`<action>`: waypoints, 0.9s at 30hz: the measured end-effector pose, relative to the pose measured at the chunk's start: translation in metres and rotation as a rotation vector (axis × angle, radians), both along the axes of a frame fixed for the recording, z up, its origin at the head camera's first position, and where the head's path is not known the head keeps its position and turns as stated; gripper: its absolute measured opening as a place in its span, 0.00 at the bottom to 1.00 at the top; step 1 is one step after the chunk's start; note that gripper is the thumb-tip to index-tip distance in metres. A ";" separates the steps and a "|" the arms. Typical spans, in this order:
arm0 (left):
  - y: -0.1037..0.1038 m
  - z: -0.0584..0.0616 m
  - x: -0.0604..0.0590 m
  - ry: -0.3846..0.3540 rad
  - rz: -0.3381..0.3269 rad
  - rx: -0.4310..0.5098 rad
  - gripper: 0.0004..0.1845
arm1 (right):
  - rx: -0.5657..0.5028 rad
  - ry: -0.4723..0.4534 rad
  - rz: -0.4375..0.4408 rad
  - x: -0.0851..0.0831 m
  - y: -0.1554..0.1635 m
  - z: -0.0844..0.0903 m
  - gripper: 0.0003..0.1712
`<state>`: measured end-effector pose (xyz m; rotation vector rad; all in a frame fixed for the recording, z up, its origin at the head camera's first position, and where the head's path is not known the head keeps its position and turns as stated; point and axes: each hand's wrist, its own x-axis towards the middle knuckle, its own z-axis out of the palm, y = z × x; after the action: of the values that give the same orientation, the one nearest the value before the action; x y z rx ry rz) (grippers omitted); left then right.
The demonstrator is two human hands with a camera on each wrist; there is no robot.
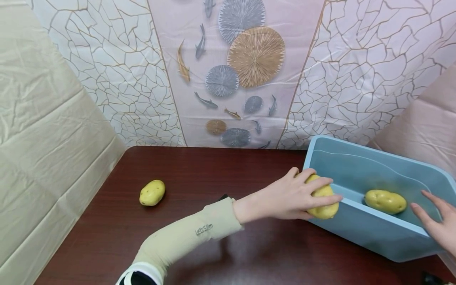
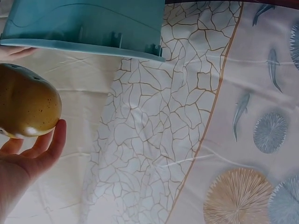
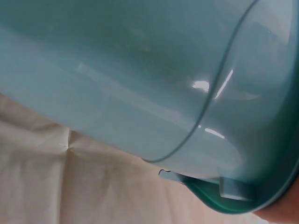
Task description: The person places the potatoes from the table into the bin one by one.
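Note:
A yellow potato (image 1: 325,215) is held in my left hand (image 1: 290,196) at the near left rim of the light blue bin (image 1: 356,233), its fingers curled over the top. In the left wrist view the same potato (image 2: 30,102) rests against the fingertips (image 2: 60,133). Inside the bin lies another potato (image 1: 385,201). Over the bin's right end, my right hand (image 1: 439,221) reaches with fairly straight fingers above the rim; whether they touch it is unclear. The right wrist view mostly shows the bin's wall (image 3: 117,84), with only a sliver of hand (image 3: 282,205).
A third potato (image 1: 152,192) lies on the left part of the dark red-brown table (image 1: 199,170). Patterned cloth (image 1: 199,130) hangs behind the table, and pale cloth (image 1: 53,158) drapes down its left side. Something small and black (image 1: 431,278) shows at the lower right corner.

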<state>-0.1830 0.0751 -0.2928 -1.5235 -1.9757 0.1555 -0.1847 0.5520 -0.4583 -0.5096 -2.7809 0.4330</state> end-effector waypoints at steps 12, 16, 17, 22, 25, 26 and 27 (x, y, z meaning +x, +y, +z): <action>0.020 0.015 -0.009 -0.036 0.067 -0.066 0.31 | -0.033 -0.024 0.010 0.052 -0.128 0.102 0.41; 0.029 0.019 -0.011 -0.076 0.096 -0.088 0.32 | -0.031 -0.028 0.008 0.051 -0.123 0.098 0.42; 0.030 0.019 -0.011 -0.088 0.103 -0.094 0.33 | -0.031 -0.023 0.010 0.050 -0.121 0.097 0.42; 0.040 0.024 -0.014 -0.134 0.128 -0.126 0.33 | -0.029 -0.007 0.015 0.049 -0.119 0.096 0.42; 0.045 0.026 -0.016 -0.147 0.140 -0.140 0.33 | -0.031 -0.005 0.014 0.050 -0.121 0.097 0.42; 0.046 0.027 -0.017 -0.152 0.145 -0.144 0.34 | -0.032 -0.008 0.013 0.049 -0.121 0.097 0.42; 0.048 0.028 -0.018 -0.157 0.150 -0.149 0.34 | -0.032 -0.010 0.011 0.049 -0.119 0.095 0.42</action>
<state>-0.2006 0.1231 -0.2647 -1.5186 -2.2478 0.2575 -0.1361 0.4327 -0.3632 -0.5051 -2.7913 0.4795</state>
